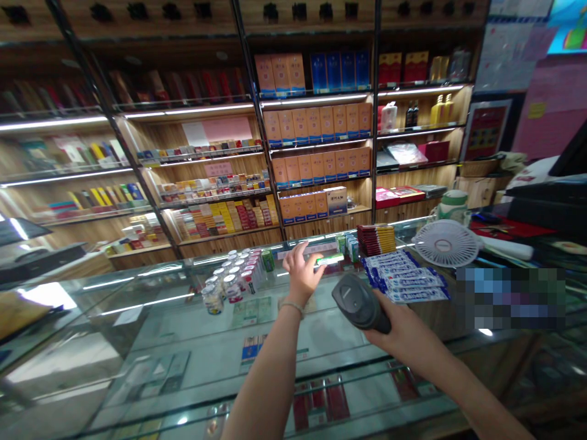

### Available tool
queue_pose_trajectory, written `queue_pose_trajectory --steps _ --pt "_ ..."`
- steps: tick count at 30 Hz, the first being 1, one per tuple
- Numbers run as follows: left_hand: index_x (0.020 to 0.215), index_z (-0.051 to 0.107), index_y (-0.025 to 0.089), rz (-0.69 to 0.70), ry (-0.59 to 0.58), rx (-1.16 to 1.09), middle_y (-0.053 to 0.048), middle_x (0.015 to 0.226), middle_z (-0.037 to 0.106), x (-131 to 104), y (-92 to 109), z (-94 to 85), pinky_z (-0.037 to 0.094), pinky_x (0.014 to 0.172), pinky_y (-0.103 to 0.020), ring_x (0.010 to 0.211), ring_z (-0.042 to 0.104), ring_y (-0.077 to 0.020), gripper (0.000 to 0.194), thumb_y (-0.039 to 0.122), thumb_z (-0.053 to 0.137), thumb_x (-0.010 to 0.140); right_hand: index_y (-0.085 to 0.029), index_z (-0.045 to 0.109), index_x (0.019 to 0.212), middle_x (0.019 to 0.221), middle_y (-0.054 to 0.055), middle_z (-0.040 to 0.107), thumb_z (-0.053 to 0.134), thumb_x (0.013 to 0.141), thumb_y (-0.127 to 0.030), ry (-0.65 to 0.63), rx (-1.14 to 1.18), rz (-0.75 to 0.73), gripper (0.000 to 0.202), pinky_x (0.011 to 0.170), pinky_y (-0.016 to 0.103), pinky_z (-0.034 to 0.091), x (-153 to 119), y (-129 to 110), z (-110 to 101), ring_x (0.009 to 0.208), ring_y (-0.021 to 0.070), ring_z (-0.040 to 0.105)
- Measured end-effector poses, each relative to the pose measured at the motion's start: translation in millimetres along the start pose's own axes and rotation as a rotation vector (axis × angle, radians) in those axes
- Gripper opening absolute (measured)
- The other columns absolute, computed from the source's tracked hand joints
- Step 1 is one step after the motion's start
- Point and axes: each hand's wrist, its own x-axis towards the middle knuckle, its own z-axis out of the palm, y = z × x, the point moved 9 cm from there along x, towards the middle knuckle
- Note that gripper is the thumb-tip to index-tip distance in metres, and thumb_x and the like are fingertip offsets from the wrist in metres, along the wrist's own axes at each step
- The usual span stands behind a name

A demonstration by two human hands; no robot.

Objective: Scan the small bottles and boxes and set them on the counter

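Between thumb and fingers, my left hand (303,273) pinches a small green-and-white pack (329,260) above the glass counter (192,342). My right hand (389,321) is closed around the handle of a dark grey handheld scanner (358,299), whose head points up and left, a little below the pack. Blue-and-white sachets (403,278) lie in a spread pile to the right of the scanner. Behind them stands a stack of red and yellow packs (376,240). Rows of small round containers (232,275) stand on the glass left of my left hand.
A white round fan (446,243) lies right of the sachets, with a green-and-white jug (454,206) behind it. Small green boxes (268,260) stand at the counter's back. Shelves of boxed goods (321,125) line the wall. Dark equipment (545,205) sits at the right.
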Motion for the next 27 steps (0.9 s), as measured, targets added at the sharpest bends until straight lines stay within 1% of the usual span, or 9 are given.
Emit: queue_pose_trajectory --steps 3,9,15,18,20,22,24,25,27 --pt "0.096 0.076 0.032 0.011 0.011 -0.009 -0.008 0.142 0.054 -1 0 0.2 0.028 0.111 -0.054 0.133 0.046 -0.0313 0.016 0.04 0.075 0.082 -0.027 0.063 0.105 0.079 0.001 0.074 0.068 0.071 -0.024 0.005 -0.073 0.033 0.034 0.062 0.028 0.045 -1 0 -2 0.072 0.0246 0.071" --pt "0.099 0.074 0.034 0.01 0.02 0.019 -0.008 0.142 0.053 -1 1 -1.8 0.027 0.112 -0.054 0.134 0.045 -0.0307 0.017 0.034 0.076 0.082 -0.026 0.063 0.111 0.081 0.002 0.074 0.067 0.074 -0.026 -0.029 -0.2 0.066 0.037 0.064 0.027 0.041 1 -8 -6 0.076 0.0243 0.071" --pt "0.098 0.073 0.033 0.007 0.009 0.024 -0.007 0.142 0.053 -1 1 -1.7 0.026 0.113 -0.053 0.135 0.044 -0.0314 0.018 0.035 0.077 0.08 -0.026 0.065 0.105 0.082 0.003 0.076 0.063 0.079 -0.031 -0.066 -0.439 0.059 0.026 0.061 0.028 0.036 14 -15 -14 0.079 0.0278 0.073" --pt "0.099 0.073 0.034 0.005 0.006 0.024 -0.007 0.142 0.052 -1 -1 -1.0 0.026 0.114 -0.053 0.135 0.044 -0.0317 0.02 0.035 0.078 0.08 -0.027 0.064 0.107 0.086 0.003 0.076 0.061 0.081 -0.033 -0.061 -0.522 0.015 0.027 0.062 0.029 0.037 24 -15 -13 0.08 0.0276 0.073" --pt "0.1 0.074 0.034 0.002 0.002 0.025 -0.008 0.143 0.052 -1 -2 -0.2 0.025 0.114 -0.053 0.135 0.044 -0.0317 0.02 0.035 0.078 0.08 -0.025 0.064 0.108 0.091 0.003 0.077 0.06 0.083 -0.034 -0.065 -0.542 -0.008 0.027 0.064 0.031 0.042 30 -11 -8 0.082 0.0277 0.073" --pt "0.1 0.074 0.033 -0.004 -0.007 0.026 -0.008 0.143 0.051 -1 -3 0.9 0.025 0.114 -0.054 0.135 0.043 -0.0319 0.021 0.035 0.077 0.08 -0.023 0.064 0.111 0.106 0.006 0.076 0.06 0.083 -0.033 -0.046 -0.545 -0.062 0.029 0.072 0.035 0.048 36 -7 0 0.091 0.0283 0.073" --pt "0.101 0.074 0.033 -0.016 -0.011 0.027 -0.008 0.144 0.051 -1 -4 1.3 0.025 0.114 -0.054 0.136 0.043 -0.0323 0.021 0.035 0.078 0.079 -0.02 0.063 0.117 0.131 0.011 0.067 0.064 0.079 -0.028 0.031 -0.56 -0.169 0.038 0.091 0.04 0.049 41 -7 6 0.114 0.0297 0.066" --pt "0.1 0.074 0.033 -0.024 -0.013 0.027 -0.007 0.145 0.051 -1 -5 1.4 0.025 0.114 -0.054 0.136 0.043 -0.0324 0.022 0.034 0.078 0.079 -0.019 0.064 0.117 0.142 0.013 0.06 0.066 0.078 -0.027 0.077 -0.583 -0.225 0.039 0.103 0.044 0.045 43 -7 9 0.127 0.0313 0.058" --pt "0.1 0.074 0.033 -0.035 -0.011 0.023 -0.007 0.144 0.051 -1 -7 0.9 0.025 0.114 -0.054 0.136 0.043 -0.0325 0.021 0.035 0.078 0.079 -0.019 0.068 0.109 0.153 0.014 0.049 0.069 0.077 -0.03 0.144 -0.638 -0.281 0.034 0.115 0.054 0.031 47 -2 15 0.142 0.036 0.042"
